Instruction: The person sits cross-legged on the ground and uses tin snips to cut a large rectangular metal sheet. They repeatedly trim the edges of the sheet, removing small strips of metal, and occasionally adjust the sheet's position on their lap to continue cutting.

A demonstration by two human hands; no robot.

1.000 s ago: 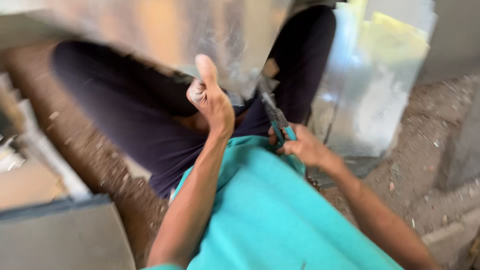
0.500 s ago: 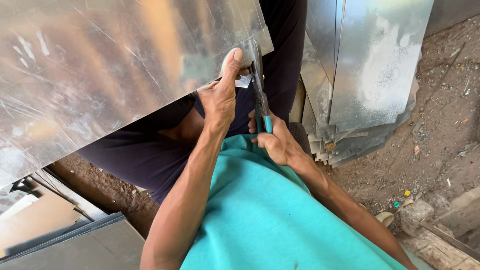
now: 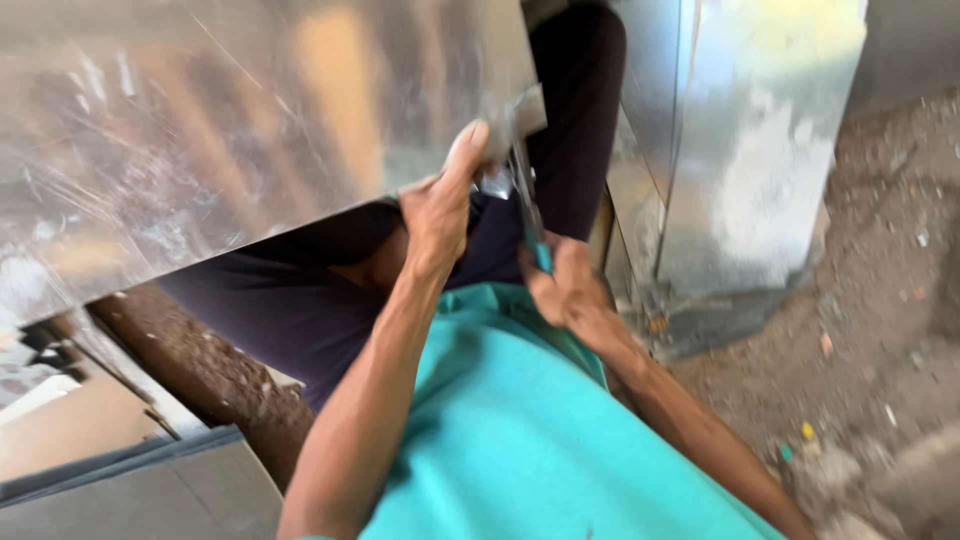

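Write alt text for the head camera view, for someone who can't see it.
Seen from above, a person's left hand grips the lower edge of a large shiny metal sheet while the right hand works teal-handled snips at the sheet's corner. More folded sheet metal stands on the dirt ground to the right.

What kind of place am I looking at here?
Probably a sheet-metal workshop, open-air or rough-floored. The left hand grips a big metal sheet, the right hand works snips along its edge, a folded metal duct stands nearby, and the ground is dirt.
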